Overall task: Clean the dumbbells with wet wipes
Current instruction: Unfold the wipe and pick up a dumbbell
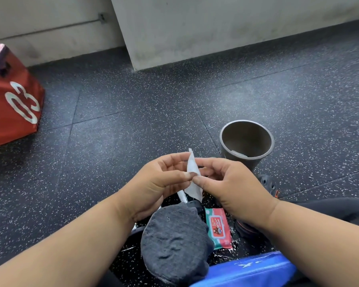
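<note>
A white wet wipe [192,169] hangs folded between both hands at the middle of the view. My left hand [160,183] pinches its left side and my right hand [226,183] pinches its right side with thumb and fingers. Below the hands a dumbbell lies on the floor; only a bit of its chrome handle [182,196] and dark end [195,205] shows, the rest hidden by a grey-socked foot [174,241]. A red and green wet wipe pack [219,227] lies flat to the right of the foot.
A grey bin [247,141] stands just beyond my right hand with a scrap inside. A red box marked 03 [13,100] sits at the far left. A grey wall base runs across the back. A blue pad [251,270] lies at the bottom edge. Speckled rubber floor all around.
</note>
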The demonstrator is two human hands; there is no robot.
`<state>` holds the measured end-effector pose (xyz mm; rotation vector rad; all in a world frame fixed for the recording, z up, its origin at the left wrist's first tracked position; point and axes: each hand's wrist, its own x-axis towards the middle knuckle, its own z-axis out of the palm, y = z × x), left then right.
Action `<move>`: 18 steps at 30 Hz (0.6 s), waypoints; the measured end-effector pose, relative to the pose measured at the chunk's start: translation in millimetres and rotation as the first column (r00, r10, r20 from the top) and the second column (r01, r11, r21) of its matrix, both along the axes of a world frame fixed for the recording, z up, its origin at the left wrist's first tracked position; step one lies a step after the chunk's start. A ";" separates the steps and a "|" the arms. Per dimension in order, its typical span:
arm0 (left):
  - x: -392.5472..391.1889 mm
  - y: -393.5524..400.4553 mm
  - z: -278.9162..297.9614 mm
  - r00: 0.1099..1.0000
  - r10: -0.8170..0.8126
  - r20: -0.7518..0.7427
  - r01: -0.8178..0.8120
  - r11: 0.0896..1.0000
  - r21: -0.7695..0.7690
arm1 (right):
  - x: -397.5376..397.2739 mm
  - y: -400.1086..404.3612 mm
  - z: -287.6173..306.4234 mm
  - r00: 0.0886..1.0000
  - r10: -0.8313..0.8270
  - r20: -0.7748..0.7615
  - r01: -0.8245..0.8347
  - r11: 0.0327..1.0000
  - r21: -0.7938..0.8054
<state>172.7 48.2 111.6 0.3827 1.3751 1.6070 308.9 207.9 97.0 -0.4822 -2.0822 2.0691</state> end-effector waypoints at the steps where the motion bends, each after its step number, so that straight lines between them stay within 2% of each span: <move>1: 1.0 -0.3 0.2 1.000 0.006 -0.030 -0.006 1.000 -0.014 | 0.4 0.1 -0.1 1.000 -0.001 0.004 0.001 1.000 0.017; 5: 4.9 0.3 1.8 0.994 0.047 -0.096 -0.050 0.998 -0.029 | -0.3 -0.3 -0.7 1.000 0.026 0.013 -0.027 0.995 0.099; 10: 3.3 -1.6 -0.7 0.983 0.085 -0.162 -0.091 0.995 -0.031 | -1.1 -3.9 3.7 0.999 0.051 0.005 -0.051 0.995 0.082; 15: -2.7 -4.8 -6.3 0.931 0.152 -0.331 -0.201 0.972 -0.118 | -3.4 -8.4 4.2 0.999 0.022 0.040 -0.013 0.978 -0.206; 18: -5.9 -4.8 -8.1 0.924 0.157 -0.350 -0.228 0.958 -0.174 | -4.5 -8.7 5.4 0.999 -0.032 0.038 0.043 0.936 -0.349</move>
